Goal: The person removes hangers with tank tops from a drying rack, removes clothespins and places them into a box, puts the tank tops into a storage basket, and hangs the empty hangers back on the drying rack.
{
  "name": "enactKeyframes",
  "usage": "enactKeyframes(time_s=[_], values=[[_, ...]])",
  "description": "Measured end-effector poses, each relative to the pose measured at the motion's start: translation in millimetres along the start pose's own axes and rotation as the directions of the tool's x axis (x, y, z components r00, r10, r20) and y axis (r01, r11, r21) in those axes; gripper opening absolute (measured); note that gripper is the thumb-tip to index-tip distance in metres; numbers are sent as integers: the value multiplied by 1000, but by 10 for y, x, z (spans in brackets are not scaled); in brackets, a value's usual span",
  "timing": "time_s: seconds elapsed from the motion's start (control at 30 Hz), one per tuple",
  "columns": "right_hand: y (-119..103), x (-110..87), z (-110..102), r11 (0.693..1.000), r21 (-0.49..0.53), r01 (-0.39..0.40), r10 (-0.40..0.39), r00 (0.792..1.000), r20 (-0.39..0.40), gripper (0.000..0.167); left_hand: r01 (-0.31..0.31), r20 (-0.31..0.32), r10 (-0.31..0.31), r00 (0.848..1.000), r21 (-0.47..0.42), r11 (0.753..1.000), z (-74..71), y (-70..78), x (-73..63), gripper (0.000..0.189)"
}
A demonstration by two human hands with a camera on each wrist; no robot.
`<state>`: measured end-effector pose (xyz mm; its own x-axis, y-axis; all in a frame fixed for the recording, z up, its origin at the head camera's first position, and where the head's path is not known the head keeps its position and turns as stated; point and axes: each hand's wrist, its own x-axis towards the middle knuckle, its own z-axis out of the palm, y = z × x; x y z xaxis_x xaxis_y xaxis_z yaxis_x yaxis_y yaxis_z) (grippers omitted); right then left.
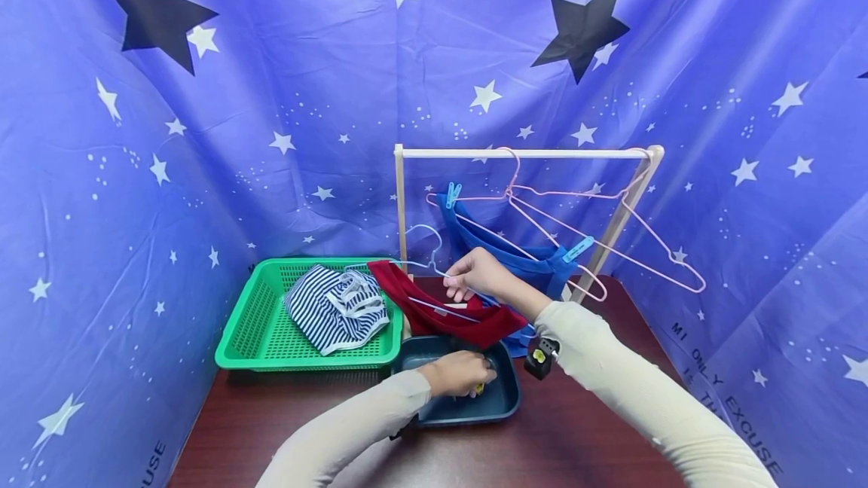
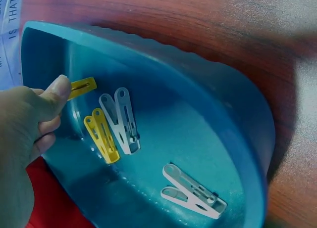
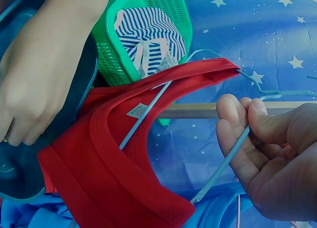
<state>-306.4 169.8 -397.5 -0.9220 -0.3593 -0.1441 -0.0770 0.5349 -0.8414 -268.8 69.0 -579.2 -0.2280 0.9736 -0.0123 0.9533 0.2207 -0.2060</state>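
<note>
- both hands are busy: my right hand (image 1: 475, 273) curls its fingers round a light blue wire hanger (image 3: 218, 163) that carries a red top (image 1: 447, 313), holding it up just in front of the small wooden rack (image 1: 525, 154).
- my left hand (image 1: 461, 373) is down in the dark teal tray (image 1: 505, 398), thumb and fingers pinching a yellow clothespin (image 2: 81, 87).
- more pegs lie loose in the tray: another yellow one (image 2: 101, 131), a white one (image 2: 121, 119) touching it, and a second white one (image 2: 193, 191) lying apart from them.
- i judge this to be the pegging step: the red top is draped on the hanger but not yet clipped.
- the next move, as i judge it, calls for lifting the peg out and bringing it up to the top's shoulder while my right hand keeps the hanger level.
- a blue garment (image 1: 515, 258) hangs on the rack on a pink hanger (image 1: 542, 205) with blue pegs; an empty pink hanger hangs just beside it.
- a green basket (image 1: 251, 330) to the left of the tray holds a navy and white striped garment (image 1: 335, 307).
- everything stands on a dark reddish wood table (image 1: 583, 435).
- a blue cloth backdrop (image 1: 271, 96) with white and black stars wraps round the table.
</note>
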Motion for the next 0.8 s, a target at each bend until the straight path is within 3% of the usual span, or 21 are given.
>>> enactKeyframes(time_s=[0.17, 0.47, 0.6, 0.8], values=[[-6, 7, -6, 1000, -10, -5, 5, 1000, -6, 16, 38, 6, -38, 999, -29, 999, -31, 15, 8, 23], [-1, -8, -14, 1000, -8, -19, 19, 1000, -12, 16, 122, 69, -118, 991, -55, 991, -7, 12, 28, 23], [-12, -42, -18, 1000, -4, -21, 21, 1000, -16, 16, 170, 95, -164, 982, -53, 984, 12, 9, 0, 23], [-15, -42, 1, 1000, -5, -24, 24, 1000, -8, 17, 209, 186, -195, 963, -58, 976, 61, 34, -57, 16]])
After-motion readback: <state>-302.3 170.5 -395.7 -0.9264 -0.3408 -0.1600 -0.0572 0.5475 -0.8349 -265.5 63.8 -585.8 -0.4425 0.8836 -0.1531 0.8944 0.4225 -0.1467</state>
